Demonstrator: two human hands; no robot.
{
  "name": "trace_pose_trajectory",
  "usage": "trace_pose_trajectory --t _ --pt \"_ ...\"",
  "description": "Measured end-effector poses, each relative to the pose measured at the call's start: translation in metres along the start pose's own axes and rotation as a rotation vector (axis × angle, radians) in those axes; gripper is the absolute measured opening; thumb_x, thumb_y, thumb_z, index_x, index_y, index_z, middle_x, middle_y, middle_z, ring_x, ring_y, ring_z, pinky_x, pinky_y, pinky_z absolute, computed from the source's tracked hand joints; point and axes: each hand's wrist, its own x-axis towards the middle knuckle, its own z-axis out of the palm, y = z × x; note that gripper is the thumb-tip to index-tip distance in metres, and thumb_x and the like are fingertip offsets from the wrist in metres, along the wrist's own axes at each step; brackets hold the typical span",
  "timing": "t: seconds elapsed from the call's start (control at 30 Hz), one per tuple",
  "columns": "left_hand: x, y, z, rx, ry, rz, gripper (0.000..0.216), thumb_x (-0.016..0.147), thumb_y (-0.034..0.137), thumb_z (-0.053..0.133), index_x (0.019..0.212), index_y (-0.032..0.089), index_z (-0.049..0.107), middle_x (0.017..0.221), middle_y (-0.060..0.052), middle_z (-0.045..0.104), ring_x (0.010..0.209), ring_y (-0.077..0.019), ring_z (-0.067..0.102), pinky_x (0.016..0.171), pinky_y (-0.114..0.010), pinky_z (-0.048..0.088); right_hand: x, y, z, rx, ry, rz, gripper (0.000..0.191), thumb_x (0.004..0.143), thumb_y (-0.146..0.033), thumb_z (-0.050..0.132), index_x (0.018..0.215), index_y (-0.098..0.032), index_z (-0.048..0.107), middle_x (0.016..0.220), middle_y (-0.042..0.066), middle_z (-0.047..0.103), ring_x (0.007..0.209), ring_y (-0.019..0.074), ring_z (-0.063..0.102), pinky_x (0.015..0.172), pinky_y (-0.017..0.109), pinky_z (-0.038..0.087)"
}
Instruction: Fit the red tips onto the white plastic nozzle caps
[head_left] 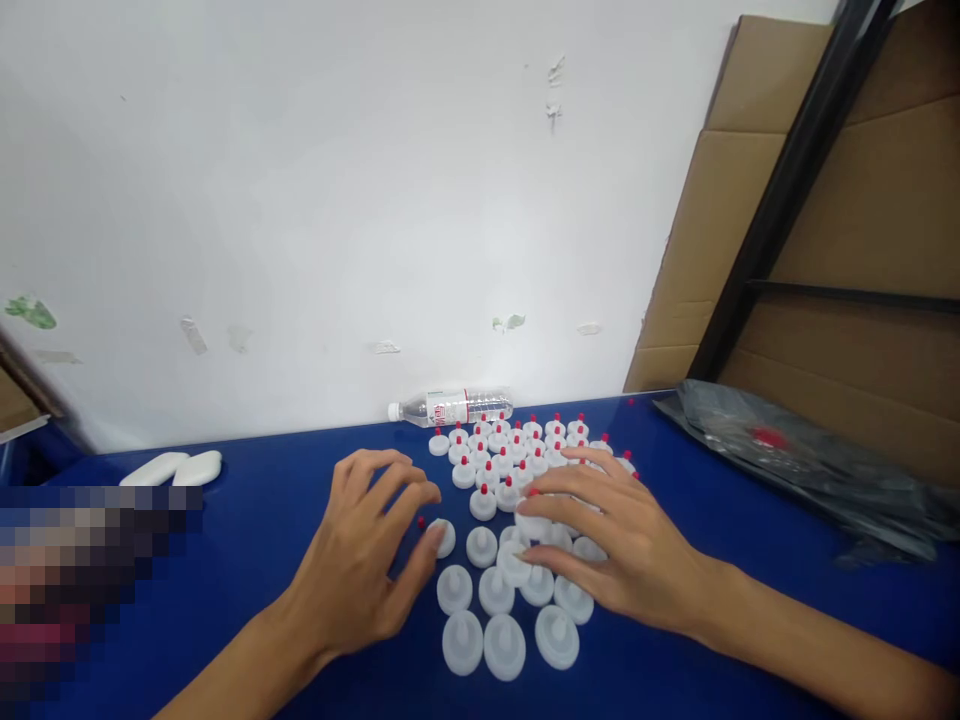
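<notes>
My left hand [382,545] is over the blue table with its fingers bent and apart. Its thumb tip overlaps the edge of a white round plastic cap [445,540], beside a small red tip [421,523]. My right hand [626,530] reaches over the group from the right, fingers spread. Its thumb is at the edge of a white nozzle cap [514,566], and its index finger passes over a cap with a red tip [533,524]; a firm grip cannot be made out. Several plain white caps [463,642] are nearest me; several red-tipped ones [484,503] stand in rows behind.
A clear plastic bottle [487,404] lies along the white wall [300,200]. Two white rounded objects [197,469] are at the left on the blue table [262,530]. A grey plastic bag [810,470] is at the right, below cardboard [690,230] and a dark frame [780,190].
</notes>
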Motion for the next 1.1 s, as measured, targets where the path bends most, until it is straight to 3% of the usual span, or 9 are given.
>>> trace_pose_trajectory --t 0.07,0.13,0.27,0.47,0.67,0.87,1.1 --pt "0.002 0.015 -0.001 -0.027 0.063 0.069 0.013 0.099 0.016 0.056 0.110 0.016 0.062 0.103 -0.009 0.066 0.109 -0.0296 0.053 0.098 -0.051 0.039 0.002 -0.007 -0.002 0.015 0.017 -0.041 0.013 0.105 -0.024 0.064 0.114 -0.016 0.069 0.108 0.009 0.075 0.101 0.0178 0.071 0.101 0.037 0.052" --pt "0.002 0.030 0.002 -0.022 0.099 0.164 0.015 0.097 0.012 0.060 0.110 0.015 0.066 0.102 -0.009 0.068 0.106 -0.0276 0.054 0.100 -0.049 0.040 0.003 -0.015 -0.002 0.051 -0.003 -0.105 0.015 0.108 -0.017 0.054 0.112 -0.017 0.069 0.108 0.010 0.075 0.103 0.0177 0.071 0.094 0.033 0.056" --pt "0.000 0.046 0.011 0.031 0.116 0.339 0.019 0.101 0.009 0.054 0.106 0.019 0.070 0.105 -0.007 0.072 0.108 -0.0243 0.059 0.104 -0.045 0.044 0.004 -0.023 -0.001 0.121 0.001 -0.243 0.017 0.109 -0.015 0.051 0.103 -0.016 0.067 0.104 0.007 0.079 0.104 0.0152 0.073 0.103 0.036 0.055" --pt "0.006 0.043 0.007 0.073 0.126 0.353 0.023 0.098 0.005 0.057 0.108 0.022 0.067 0.096 -0.005 0.074 0.098 -0.0208 0.064 0.092 -0.041 0.052 0.005 -0.025 -0.002 0.204 -0.026 -0.213 0.019 0.108 -0.033 0.061 0.097 -0.019 0.064 0.107 0.006 0.080 0.097 0.0110 0.075 0.106 0.031 0.053" --pt "0.002 0.044 0.005 0.171 0.077 0.395 0.021 0.092 0.008 0.064 0.105 0.024 0.070 0.094 -0.005 0.074 0.106 -0.0246 0.062 0.102 -0.044 0.047 0.006 -0.027 -0.002 0.222 -0.014 -0.251 0.022 0.109 -0.031 0.059 0.092 -0.018 0.065 0.102 0.009 0.080 0.095 0.0150 0.076 0.099 0.032 0.058" --pt "0.009 0.040 0.000 0.318 0.071 0.440 0.026 0.094 0.007 0.060 0.107 0.028 0.068 0.086 -0.004 0.075 0.099 -0.0261 0.060 0.095 -0.043 0.045 0.007 -0.023 -0.003 0.270 -0.076 -0.233 0.014 0.110 -0.024 0.055 0.102 -0.016 0.063 0.102 0.009 0.078 0.102 0.0149 0.075 0.106 0.034 0.054" --pt "0.015 0.046 0.003 0.320 0.087 0.431 0.023 0.091 0.003 0.054 0.097 0.021 0.068 0.078 -0.005 0.071 0.090 -0.0246 0.058 0.089 -0.043 0.045 0.006 -0.027 -0.001 0.224 -0.094 -0.208 0.010 0.107 -0.016 0.056 0.101 -0.017 0.065 0.105 0.009 0.078 0.102 0.0144 0.075 0.106 0.034 0.053"
